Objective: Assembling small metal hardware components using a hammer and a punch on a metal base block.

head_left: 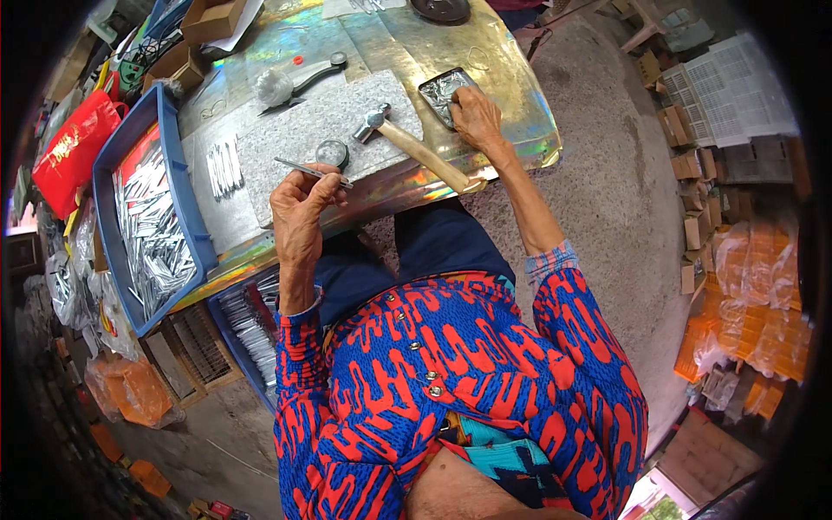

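My left hand [302,212] is closed in a pinch around a slim silver metal strip [297,165], held over the near edge of a speckled stone slab [286,139]. My right hand [478,119] reaches into a small dark tray [425,89] of small shiny metal parts [445,87]; its fingers are drawn together, and what they hold, if anything, is hidden. Between the hands a ball-peen hammer [420,154] with a wooden handle lies on the slab, its handle end at the table edge. A small round container [332,153] sits beside my left fingers.
Left of the slab lies a row of slim metal pieces [226,168]. A blue crate [198,221] holds many more. Behind the slab is a dark curved-handled tool [314,78]. Another blue bin [232,329] stands below the table; orange bundles [754,260] are stacked at right.
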The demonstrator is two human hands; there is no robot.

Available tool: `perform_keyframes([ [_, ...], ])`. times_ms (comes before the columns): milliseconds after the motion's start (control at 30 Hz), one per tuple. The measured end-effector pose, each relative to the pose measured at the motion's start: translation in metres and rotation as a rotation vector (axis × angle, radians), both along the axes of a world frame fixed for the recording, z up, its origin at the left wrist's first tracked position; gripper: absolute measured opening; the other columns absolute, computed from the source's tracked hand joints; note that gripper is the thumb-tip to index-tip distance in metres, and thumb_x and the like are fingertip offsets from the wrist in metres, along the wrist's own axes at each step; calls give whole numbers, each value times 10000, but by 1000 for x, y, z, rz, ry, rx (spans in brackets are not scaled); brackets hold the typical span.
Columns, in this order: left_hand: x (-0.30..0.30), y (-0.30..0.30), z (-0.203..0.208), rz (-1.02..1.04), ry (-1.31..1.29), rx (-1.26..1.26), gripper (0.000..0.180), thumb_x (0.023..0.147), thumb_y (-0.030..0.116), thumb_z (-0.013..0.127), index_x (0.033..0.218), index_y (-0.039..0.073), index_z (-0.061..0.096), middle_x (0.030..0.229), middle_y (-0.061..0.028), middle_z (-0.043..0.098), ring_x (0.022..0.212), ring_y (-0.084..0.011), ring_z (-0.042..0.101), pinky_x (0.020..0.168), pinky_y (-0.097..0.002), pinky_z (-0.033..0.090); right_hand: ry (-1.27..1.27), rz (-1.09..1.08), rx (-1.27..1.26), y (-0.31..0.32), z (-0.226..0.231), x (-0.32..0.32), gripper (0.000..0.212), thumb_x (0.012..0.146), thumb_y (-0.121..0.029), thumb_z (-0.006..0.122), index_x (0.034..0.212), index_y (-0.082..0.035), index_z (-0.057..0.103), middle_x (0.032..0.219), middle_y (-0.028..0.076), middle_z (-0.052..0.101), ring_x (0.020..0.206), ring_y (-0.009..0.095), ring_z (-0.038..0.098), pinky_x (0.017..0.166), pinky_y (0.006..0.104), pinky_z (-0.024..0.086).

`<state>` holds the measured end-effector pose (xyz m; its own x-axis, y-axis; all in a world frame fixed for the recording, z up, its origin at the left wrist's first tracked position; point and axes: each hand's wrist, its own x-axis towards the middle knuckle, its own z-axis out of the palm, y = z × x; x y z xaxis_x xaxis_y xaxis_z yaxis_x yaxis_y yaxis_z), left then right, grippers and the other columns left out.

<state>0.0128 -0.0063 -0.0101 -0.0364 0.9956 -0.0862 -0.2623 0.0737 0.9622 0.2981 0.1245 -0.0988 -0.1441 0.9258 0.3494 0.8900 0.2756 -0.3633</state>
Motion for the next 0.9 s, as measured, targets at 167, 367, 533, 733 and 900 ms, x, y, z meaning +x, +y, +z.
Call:
perform_keyframes([
  [167,0,-1,4,11,-23,-23,162,790,86,632,885,-36,583,727,-74,600,621,-120,570,572,-238,477,44,-63,31,3,2,-5,143,738,-168,553,797,-38,562,733,155,575,695,354,566,620,432,432],
  [367,0,2,3,8,-37,-38,167,799,82,626,904,-37,573,739,-73,588,626,-129,569,564,-245,477,320,-102,-140,4,8,-1,152,742,-183,557,768,-42,606,815,152,602,746,352,569,649,406,440],
  [533,3,5,6,4,-76,-51,170,802,79,622,911,-41,570,738,-74,587,627,-130,568,564,-241,478,429,-80,-69,10,1,7,189,744,-194,567,819,-34,633,740,121,611,682,261,583,633,362,447],
  [733,5,10,9,0,-96,-58,171,806,76,615,918,-44,567,744,-75,584,628,-132,567,561,-240,479,794,-31,-283,11,4,9,153,747,-85,579,841,27,627,726,70,600,641,110,528,608,265,436],
  [900,7,13,11,-9,-162,-81,165,815,75,605,923,-43,564,753,-80,583,623,-139,566,550,-245,477,1042,27,-340,7,8,8,142,752,-8,558,864,56,618,725,45,582,649,100,525,590,238,430],
])
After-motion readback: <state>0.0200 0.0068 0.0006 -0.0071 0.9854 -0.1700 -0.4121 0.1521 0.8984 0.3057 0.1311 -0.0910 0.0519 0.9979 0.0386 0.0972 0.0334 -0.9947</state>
